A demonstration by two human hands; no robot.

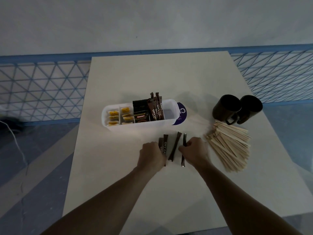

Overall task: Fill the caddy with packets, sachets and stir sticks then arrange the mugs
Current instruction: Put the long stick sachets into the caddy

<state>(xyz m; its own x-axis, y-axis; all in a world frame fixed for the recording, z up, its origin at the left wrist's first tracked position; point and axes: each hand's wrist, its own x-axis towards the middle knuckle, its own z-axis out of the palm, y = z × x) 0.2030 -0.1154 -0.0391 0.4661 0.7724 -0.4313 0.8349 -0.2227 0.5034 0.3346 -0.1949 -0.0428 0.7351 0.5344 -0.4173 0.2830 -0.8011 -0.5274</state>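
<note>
A white caddy (108,114) stands mid-table. It holds yellow tea packets (112,117), black Kopiko packets (141,114) and upright brown coffee sachets (156,108); its right compartment looks bare. Several brown stick sachets (174,148) lie on the table in front of the caddy. My left hand (151,156) grips a few of them at their left side. My right hand (196,150) pinches one sachet (184,140) at the right. A pile of wooden stir sticks (230,146) lies to the right. Two dark mugs (227,107) stand behind the sticks.
A purple round label (182,112) lies behind the caddy's right end. The white table (152,73) ends at a blue mesh railing (42,89) on the left and right. A dark object with a white cable (15,139) sits on the floor at left.
</note>
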